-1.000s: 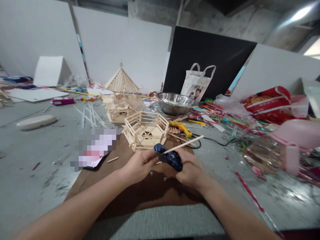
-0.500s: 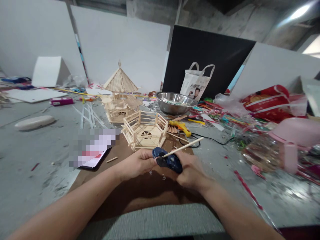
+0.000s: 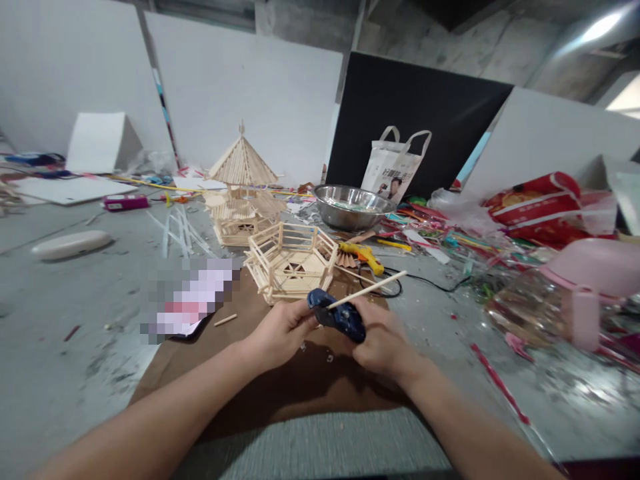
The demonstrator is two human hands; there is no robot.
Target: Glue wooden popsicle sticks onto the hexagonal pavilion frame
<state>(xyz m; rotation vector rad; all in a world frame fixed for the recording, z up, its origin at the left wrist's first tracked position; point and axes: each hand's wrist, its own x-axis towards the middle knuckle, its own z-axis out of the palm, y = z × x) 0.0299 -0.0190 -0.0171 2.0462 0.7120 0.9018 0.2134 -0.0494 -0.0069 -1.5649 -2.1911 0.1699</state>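
1. head view, hands low centre over the brown mat (image 3: 280,393). right hand (image 3: 383,340) is closed around a dark blue cutter (image 3: 336,316); tool body runs from 4 o'clock at the palm to 10 o'clock at its nose.
2. thin wooden stick (image 3: 367,289) sits at the cutter's nose, long axis from about 8 o'clock up to 2 o'clock, free end out over the grey table (image 3: 65,347). whether the blades have bitten it cannot be told.
3. left hand (image 3: 280,330) is curled, fingertips pinched at the cutter nose and the near stick end; it touches the tool from 9 o'clock. the two hands are just beside each other, both equally near the stick's cut end.
4. hexagonal stick frame (image 3: 291,259) stands at 12 o'clock from the hands, near but apart. stick pagoda (image 3: 243,190) lies behind it at 11 o'clock.
5. yellow glue gun (image 3: 363,255) and its black cord lie at 1 o'clock, under the stick's free end as seen from here.
6. steel bowl (image 3: 351,205) is well apart at 12 to 1 o'clock; plastic clutter (image 3: 540,300) crowds 3 o'clock.
7. open room: mat toward 6 o'clock, bare table toward 8 o'clock.
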